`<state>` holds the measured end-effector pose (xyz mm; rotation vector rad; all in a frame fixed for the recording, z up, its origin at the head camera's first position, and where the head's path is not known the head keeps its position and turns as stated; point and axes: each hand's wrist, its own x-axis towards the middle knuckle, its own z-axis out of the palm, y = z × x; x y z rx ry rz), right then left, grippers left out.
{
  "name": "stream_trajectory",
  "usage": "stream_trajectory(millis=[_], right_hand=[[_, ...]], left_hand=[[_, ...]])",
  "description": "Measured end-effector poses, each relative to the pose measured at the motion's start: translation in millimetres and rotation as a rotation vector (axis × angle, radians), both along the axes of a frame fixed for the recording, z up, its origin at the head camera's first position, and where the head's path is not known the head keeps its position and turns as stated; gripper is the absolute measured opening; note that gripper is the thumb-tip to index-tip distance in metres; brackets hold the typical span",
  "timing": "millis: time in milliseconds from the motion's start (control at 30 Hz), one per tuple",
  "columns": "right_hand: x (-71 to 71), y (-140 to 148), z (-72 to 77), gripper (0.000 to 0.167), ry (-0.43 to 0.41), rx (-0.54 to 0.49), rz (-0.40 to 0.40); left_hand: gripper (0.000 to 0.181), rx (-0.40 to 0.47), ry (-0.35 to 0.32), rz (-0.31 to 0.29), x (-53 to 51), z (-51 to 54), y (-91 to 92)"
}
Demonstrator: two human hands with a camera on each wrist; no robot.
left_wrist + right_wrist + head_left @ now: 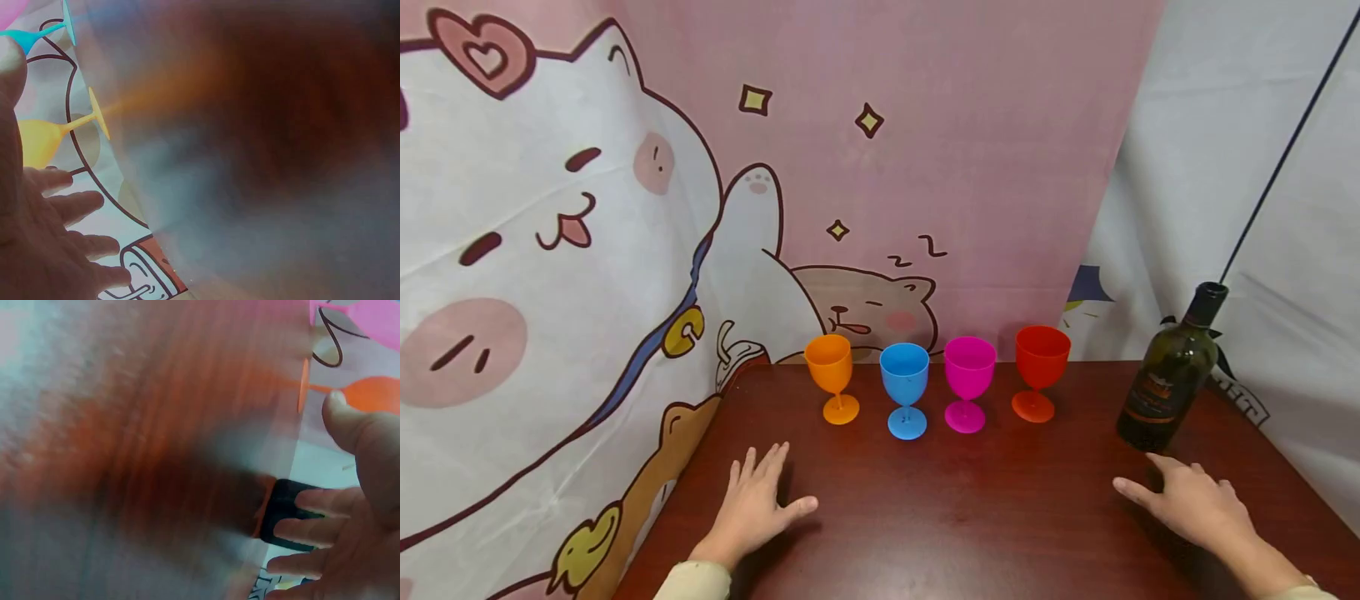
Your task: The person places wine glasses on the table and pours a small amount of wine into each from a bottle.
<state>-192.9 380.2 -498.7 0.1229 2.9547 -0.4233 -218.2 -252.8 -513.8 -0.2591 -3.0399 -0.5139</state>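
Note:
Four plastic goblets would be too exact a tally, so several stand upright in a row: an orange goblet (829,367), a blue goblet (905,375), a magenta goblet (970,371) and a red goblet (1042,358). To their right rises a dark glass wine bottle (1165,387), upright with a dark label. My left hand (755,504) has its fingers spread and holds nothing, nearest the orange goblet. Just in front of the bottle, my right hand (1198,502) is empty, its thumb pointing inward. In the right wrist view the bottle's base (294,515) shows behind the fingers.
The goblets and bottle stand on a dark reddish-brown table (925,517). A pink cartoon cloth (985,167) hangs behind it, and a white cloth (1255,200) at the right. A thin black cord (1292,142) runs down behind the bottle.

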Motion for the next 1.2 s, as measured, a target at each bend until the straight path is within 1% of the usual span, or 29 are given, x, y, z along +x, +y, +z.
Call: stream_trajectory(millis=[67,167,267,400,533,600,767,867,1067,1200], right_hand=[[-1.8,6,3.0,0.113,-0.020,-0.043,-0.052],[-4.8,15,6.6,0.119,-0.045,-0.115,-0.146],[-10.7,22,8.6,0.127,-0.040,-0.180,-0.217],[-22.2,25,11.9,0.138,0.008,-0.240,-0.309],[-34.0,28,11.9,0.141,0.102,-0.297,-0.398],[-38.7,28,11.5,0.142,0.150,-0.334,-0.428],[-48.3,26,13.2,0.140,0.292,-0.424,-0.454],[-54.8,24,12.5,0.138,0.357,-0.459,-0.448],[-63.8,21,8.0,0.132,0.457,-0.508,-0.449],[-67.7,18,7.8,0.124,0.527,-0.523,-0.448]], left_hand=[[0.111,0.023,0.007,0.009,-3.7,0.8,0.9],[0.114,0.069,0.000,0.036,-10.6,2.4,3.3],[0.118,0.107,-0.010,0.076,-19.1,3.5,6.2],[0.123,0.144,-0.013,0.125,-31.3,5.1,10.4],[0.130,0.225,-0.005,0.165,-45.2,9.0,17.2],[0.132,0.287,0.011,0.187,-54.2,11.6,22.4],[0.137,0.458,0.075,0.232,-77.7,21.3,38.6],[0.137,0.535,0.113,0.251,-89.8,27.7,49.9],[0.135,0.642,0.162,0.274,-110.1,37.2,73.3],[0.134,0.695,0.186,0.290,-121.5,42.5,83.9]])
